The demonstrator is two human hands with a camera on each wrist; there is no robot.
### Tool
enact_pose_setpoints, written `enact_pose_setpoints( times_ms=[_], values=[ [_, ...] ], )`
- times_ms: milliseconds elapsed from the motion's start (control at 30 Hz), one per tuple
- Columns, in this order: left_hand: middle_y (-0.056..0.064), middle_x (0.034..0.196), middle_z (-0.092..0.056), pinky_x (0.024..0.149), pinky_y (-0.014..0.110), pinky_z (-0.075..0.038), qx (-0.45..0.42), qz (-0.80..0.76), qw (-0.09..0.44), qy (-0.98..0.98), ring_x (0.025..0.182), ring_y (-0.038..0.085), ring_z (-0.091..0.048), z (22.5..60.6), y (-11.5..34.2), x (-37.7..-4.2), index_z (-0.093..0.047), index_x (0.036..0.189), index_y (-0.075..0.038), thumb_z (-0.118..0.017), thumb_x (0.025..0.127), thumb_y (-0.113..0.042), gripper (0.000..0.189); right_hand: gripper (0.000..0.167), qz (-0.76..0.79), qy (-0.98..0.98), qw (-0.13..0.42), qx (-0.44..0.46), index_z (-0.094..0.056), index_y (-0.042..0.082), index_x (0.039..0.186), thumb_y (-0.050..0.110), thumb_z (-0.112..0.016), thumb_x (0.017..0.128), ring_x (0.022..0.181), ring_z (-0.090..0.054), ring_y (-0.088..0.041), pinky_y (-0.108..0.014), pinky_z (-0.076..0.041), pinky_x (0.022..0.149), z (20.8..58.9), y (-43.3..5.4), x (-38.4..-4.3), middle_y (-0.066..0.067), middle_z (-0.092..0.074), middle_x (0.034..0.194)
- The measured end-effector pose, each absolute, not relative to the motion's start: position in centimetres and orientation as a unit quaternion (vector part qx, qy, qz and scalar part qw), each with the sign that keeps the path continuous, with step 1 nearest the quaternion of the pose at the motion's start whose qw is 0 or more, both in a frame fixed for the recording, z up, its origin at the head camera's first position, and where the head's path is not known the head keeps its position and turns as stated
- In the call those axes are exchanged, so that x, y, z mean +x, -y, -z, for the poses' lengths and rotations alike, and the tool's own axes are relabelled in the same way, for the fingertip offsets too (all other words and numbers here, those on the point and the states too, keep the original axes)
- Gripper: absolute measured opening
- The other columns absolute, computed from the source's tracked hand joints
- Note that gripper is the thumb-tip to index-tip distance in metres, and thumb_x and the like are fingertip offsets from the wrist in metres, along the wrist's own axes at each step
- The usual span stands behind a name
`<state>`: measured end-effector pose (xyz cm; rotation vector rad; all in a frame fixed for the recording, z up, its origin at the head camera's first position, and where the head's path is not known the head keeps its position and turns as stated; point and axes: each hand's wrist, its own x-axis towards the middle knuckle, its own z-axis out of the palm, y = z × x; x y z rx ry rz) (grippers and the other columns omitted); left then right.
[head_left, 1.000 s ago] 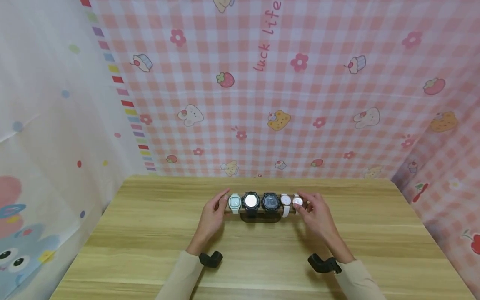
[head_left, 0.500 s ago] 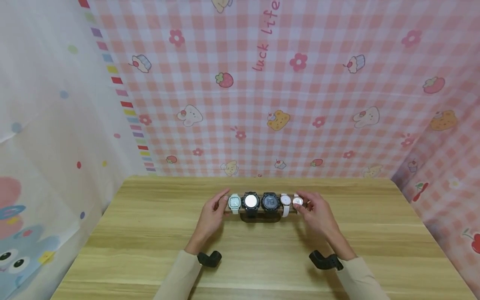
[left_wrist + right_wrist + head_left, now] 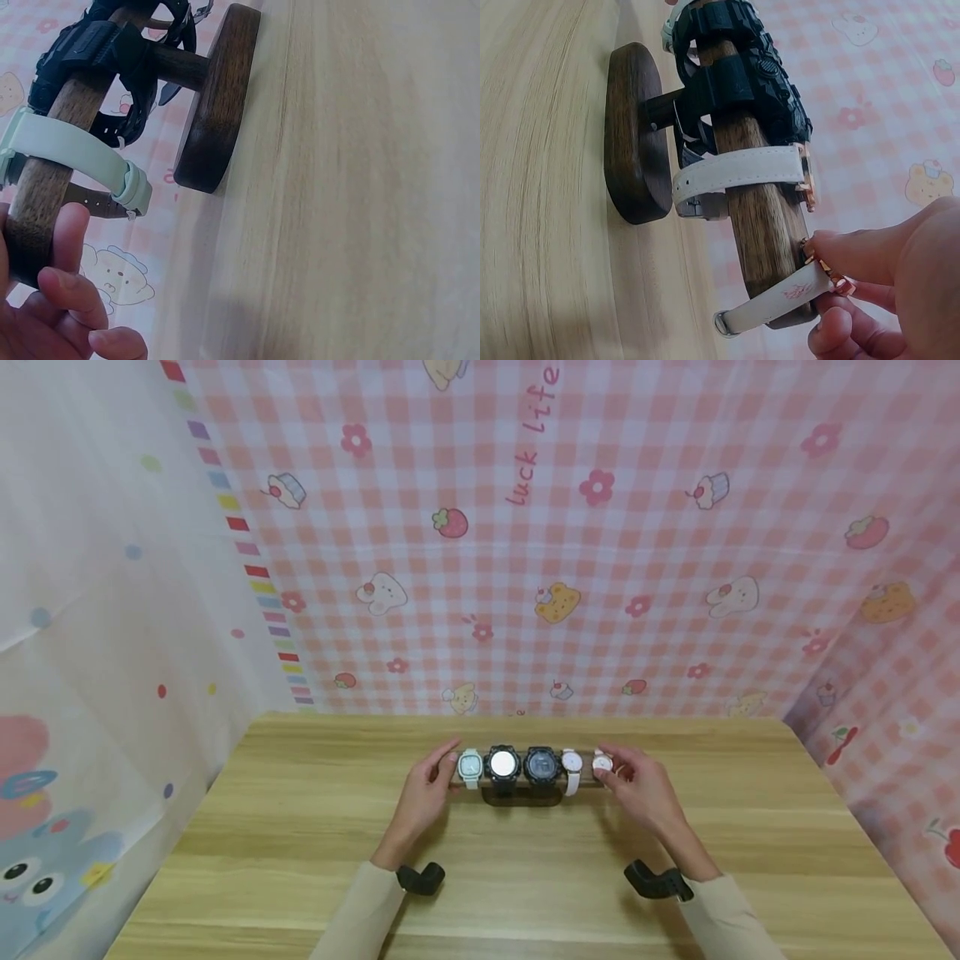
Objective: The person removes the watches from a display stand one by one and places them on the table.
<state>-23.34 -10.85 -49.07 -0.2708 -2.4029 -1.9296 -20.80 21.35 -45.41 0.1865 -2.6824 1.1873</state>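
A dark wooden watch stand (image 3: 765, 232) has a crossbar raised over an oval base (image 3: 634, 135). My left hand (image 3: 423, 793) grips the bar's left end, beside a mint-green watch (image 3: 470, 766). Two chunky black watches (image 3: 503, 764) sit around the middle, then a white-strapped watch (image 3: 572, 763) with a rose-gold case. At the bar's right end my right hand (image 3: 643, 792) pinches another white-strapped watch (image 3: 780, 300) by its case. Its strap loops around the bar's tip in the right wrist view, slanting toward the end.
The stand rests toward the back of a light wood-grain table (image 3: 525, 885). Behind it hangs a pink checked cloth (image 3: 495, 643) with cartoon prints, and a white printed cloth (image 3: 187, 627) hangs at the left. Black wrist camera mounts (image 3: 422, 878) sit on both forearms.
My right hand has shifted slightly right with the end watch, widening the gap to the neighbouring white watch. My left hand keeps its hold on the bar.
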Motion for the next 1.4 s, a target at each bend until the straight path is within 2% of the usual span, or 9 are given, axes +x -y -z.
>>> enact_pose_setpoints(
  times_ms=[100, 233, 367, 500, 633, 900, 1133, 1267, 1400],
  values=[
    [0.015, 0.111, -0.063, 0.076, 0.050, -0.059, -0.085, 0.623, 0.030, 0.777, 0.077, 0.015, -0.059, 50.2, 10.9, -23.8, -0.053, 0.143, -0.007, -0.049, 0.106, -0.024, 0.041, 0.038, -0.403, 0.908, 0.098, 0.058, -0.064, -0.003, 0.125, 0.005, -0.072, 0.089, 0.071, -0.050, -0.016, -0.022, -0.041, 0.057, 45.5, -21.5, -20.7, -0.009, -0.059, 0.085],
    [0.014, 0.102, -0.062, 0.074, 0.043, -0.061, -0.086, 0.622, 0.031, 0.777, 0.077, 0.016, -0.060, 50.4, 11.0, -23.8, -0.053, 0.142, -0.008, -0.049, 0.105, -0.028, 0.042, 0.038, -0.402, 0.909, 0.096, 0.053, -0.064, -0.004, 0.126, 0.005, -0.071, 0.090, 0.071, -0.050, -0.017, -0.022, -0.041, 0.055, 45.7, -21.8, -20.5, -0.009, -0.059, 0.085],
    [0.014, 0.105, -0.064, 0.073, 0.040, -0.061, -0.088, 0.621, 0.034, 0.778, 0.077, 0.016, -0.060, 50.4, 10.9, -23.7, -0.053, 0.142, -0.008, -0.049, 0.106, -0.028, 0.042, 0.038, -0.400, 0.910, 0.097, 0.048, -0.063, -0.004, 0.127, 0.005, -0.071, 0.090, 0.069, -0.049, -0.016, -0.022, -0.039, 0.054, 45.7, -22.1, -20.5, -0.008, -0.059, 0.083],
    [0.017, 0.115, -0.064, 0.074, 0.046, -0.060, -0.086, 0.618, 0.035, 0.781, 0.077, 0.015, -0.060, 49.0, 10.7, -23.0, -0.052, 0.142, -0.005, -0.048, 0.106, -0.022, 0.040, 0.038, -0.403, 0.909, 0.098, 0.047, -0.063, -0.004, 0.127, 0.005, -0.071, 0.090, 0.066, -0.048, -0.014, -0.022, -0.038, 0.053, 45.7, -22.3, -20.3, -0.008, -0.059, 0.081],
    [0.018, 0.107, -0.064, 0.077, 0.052, -0.059, -0.088, 0.614, 0.029, 0.784, 0.077, 0.018, -0.060, 47.0, 10.5, -22.0, -0.052, 0.142, -0.003, -0.047, 0.106, -0.014, 0.038, 0.039, -0.404, 0.908, 0.097, 0.045, -0.063, -0.004, 0.128, 0.005, -0.071, 0.090, 0.066, -0.048, -0.013, -0.021, -0.038, 0.052, 45.7, -22.5, -20.2, -0.008, -0.059, 0.080],
    [0.018, 0.109, -0.064, 0.075, 0.049, -0.060, -0.088, 0.612, 0.029, 0.786, 0.077, 0.022, -0.061, 46.9, 10.5, -21.9, -0.052, 0.142, -0.003, -0.046, 0.106, -0.015, 0.038, 0.039, -0.404, 0.908, 0.106, 0.047, -0.063, -0.004, 0.127, 0.004, -0.071, 0.090, 0.066, -0.047, -0.012, -0.021, -0.037, 0.051, 45.7, -22.7, -19.9, -0.007, -0.059, 0.080],
    [0.016, 0.100, -0.063, 0.076, 0.051, -0.059, -0.091, 0.612, 0.029, 0.785, 0.079, 0.030, -0.061, 47.0, 10.5, -22.0, -0.051, 0.143, -0.003, -0.046, 0.107, -0.015, 0.038, 0.039, -0.396, 0.911, 0.107, 0.047, -0.062, -0.005, 0.128, 0.004, -0.069, 0.091, 0.069, -0.050, -0.015, -0.021, -0.041, 0.053, 45.6, -23.1, -19.5, -0.010, -0.063, 0.085],
    [0.017, 0.104, -0.063, 0.076, 0.051, -0.059, -0.093, 0.612, 0.029, 0.785, 0.079, 0.026, -0.061, 47.0, 10.6, -22.0, -0.051, 0.143, -0.004, -0.046, 0.107, -0.015, 0.039, 0.039, -0.390, 0.912, 0.115, 0.051, -0.062, -0.006, 0.127, 0.004, -0.070, 0.090, 0.070, -0.051, -0.014, -0.020, -0.042, 0.054, 45.6, -23.5, -19.2, -0.009, -0.063, 0.085],
    [0.018, 0.108, -0.065, 0.075, 0.052, -0.059, -0.095, 0.610, 0.032, 0.786, 0.079, 0.031, -0.062, 47.0, 10.6, -22.1, -0.052, 0.143, -0.004, -0.047, 0.107, -0.016, 0.038, 0.038, -0.388, 0.912, 0.125, 0.051, -0.064, -0.006, 0.125, 0.004, -0.072, 0.089, 0.070, -0.052, -0.013, -0.020, -0.043, 0.056, 45.7, -23.9, -18.8, -0.009, -0.064, 0.085]
  ],
)
